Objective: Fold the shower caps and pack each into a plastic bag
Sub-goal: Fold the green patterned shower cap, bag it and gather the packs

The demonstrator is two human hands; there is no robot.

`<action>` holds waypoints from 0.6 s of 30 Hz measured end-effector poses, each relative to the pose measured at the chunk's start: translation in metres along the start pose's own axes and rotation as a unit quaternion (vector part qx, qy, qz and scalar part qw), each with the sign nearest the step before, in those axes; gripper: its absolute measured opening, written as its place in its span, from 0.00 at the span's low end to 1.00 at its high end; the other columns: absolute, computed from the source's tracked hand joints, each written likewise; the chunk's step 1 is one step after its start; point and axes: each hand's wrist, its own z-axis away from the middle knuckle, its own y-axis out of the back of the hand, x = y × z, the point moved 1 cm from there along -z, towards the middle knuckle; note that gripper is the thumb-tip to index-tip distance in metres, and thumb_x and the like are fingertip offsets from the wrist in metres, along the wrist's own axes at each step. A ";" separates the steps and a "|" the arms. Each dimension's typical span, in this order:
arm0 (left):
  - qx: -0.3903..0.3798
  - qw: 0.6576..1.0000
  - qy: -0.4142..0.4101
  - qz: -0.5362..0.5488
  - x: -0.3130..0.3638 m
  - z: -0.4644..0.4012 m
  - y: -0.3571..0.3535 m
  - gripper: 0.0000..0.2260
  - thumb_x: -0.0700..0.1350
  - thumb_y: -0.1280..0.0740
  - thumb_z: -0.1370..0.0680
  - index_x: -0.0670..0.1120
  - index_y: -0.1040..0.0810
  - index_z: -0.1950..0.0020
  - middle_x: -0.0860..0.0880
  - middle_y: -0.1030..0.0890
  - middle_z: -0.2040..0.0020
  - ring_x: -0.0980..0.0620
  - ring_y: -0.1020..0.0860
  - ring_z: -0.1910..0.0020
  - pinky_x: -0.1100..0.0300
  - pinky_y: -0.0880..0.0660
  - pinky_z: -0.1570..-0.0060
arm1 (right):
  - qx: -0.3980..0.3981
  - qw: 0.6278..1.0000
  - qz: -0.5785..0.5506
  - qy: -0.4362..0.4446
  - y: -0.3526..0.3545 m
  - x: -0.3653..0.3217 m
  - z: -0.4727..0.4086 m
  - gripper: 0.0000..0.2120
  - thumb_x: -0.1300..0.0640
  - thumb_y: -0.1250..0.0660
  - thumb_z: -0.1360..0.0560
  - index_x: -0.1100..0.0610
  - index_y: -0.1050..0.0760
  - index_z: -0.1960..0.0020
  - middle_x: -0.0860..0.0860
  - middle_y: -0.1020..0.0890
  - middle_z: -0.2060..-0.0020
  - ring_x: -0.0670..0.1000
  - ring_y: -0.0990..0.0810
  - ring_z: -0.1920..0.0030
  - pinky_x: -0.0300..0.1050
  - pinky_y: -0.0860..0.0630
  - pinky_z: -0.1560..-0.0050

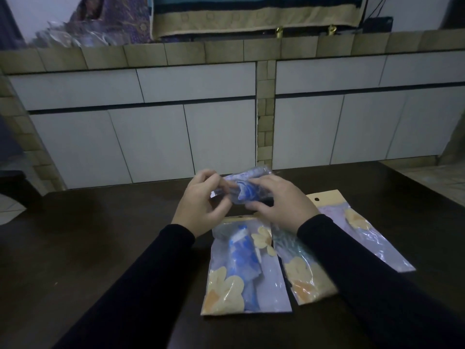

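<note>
Above the dark table, both hands hold a crumpled blue-and-white shower cap in clear plastic. My left hand pinches its left end, and my right hand grips its right side with fingers curled over it. Below the hands lies a flowered plastic bag with a folded blue cap inside. A second flowered bag lies beside it, partly under my right sleeve. A third bag with a tan header lies further right.
The dark wooden table stretches left of the bags. A white-tiled counter front rises behind the table. Patterned cloth and crinkled clear plastic sit on the counter top.
</note>
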 end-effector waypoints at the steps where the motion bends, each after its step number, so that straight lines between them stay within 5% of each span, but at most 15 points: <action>1: -0.007 1.000 0.009 0.002 0.003 0.000 0.000 0.07 0.39 0.35 0.28 0.51 0.28 0.59 0.59 0.20 0.54 0.54 0.23 0.48 0.66 0.28 0.52 | -0.002 1.000 -0.009 0.001 -0.001 -0.001 0.001 0.25 0.47 0.29 0.28 0.50 0.27 0.32 0.45 0.24 0.40 0.45 0.25 0.42 0.39 0.28 0.41; 5: -0.022 0.998 0.061 0.026 0.002 0.001 0.000 0.04 0.43 0.34 0.25 0.52 0.26 0.58 0.50 0.21 0.57 0.54 0.21 0.55 0.56 0.23 0.57 | -0.013 0.999 -0.040 0.005 -0.001 -0.006 0.003 0.26 0.46 0.28 0.29 0.47 0.27 0.32 0.44 0.24 0.40 0.43 0.25 0.43 0.40 0.26 0.42; 11: 0.034 0.986 0.120 0.111 0.003 0.002 0.001 0.11 0.41 0.28 0.26 0.56 0.22 0.49 0.55 0.18 0.58 0.57 0.20 0.60 0.64 0.25 0.61 | 0.018 0.997 -0.073 0.003 -0.002 -0.013 0.006 0.19 0.45 0.32 0.26 0.47 0.24 0.37 0.45 0.22 0.42 0.44 0.24 0.45 0.44 0.25 0.43; 18: 0.039 0.968 0.165 0.184 0.000 0.000 -0.003 0.04 0.46 0.29 0.25 0.56 0.19 0.57 0.51 0.15 0.54 0.48 0.19 0.57 0.44 0.24 0.58 | 0.020 0.989 -0.141 -0.027 -0.004 -0.010 0.007 0.13 0.45 0.33 0.25 0.47 0.18 0.44 0.45 0.21 0.42 0.43 0.24 0.43 0.46 0.25 0.42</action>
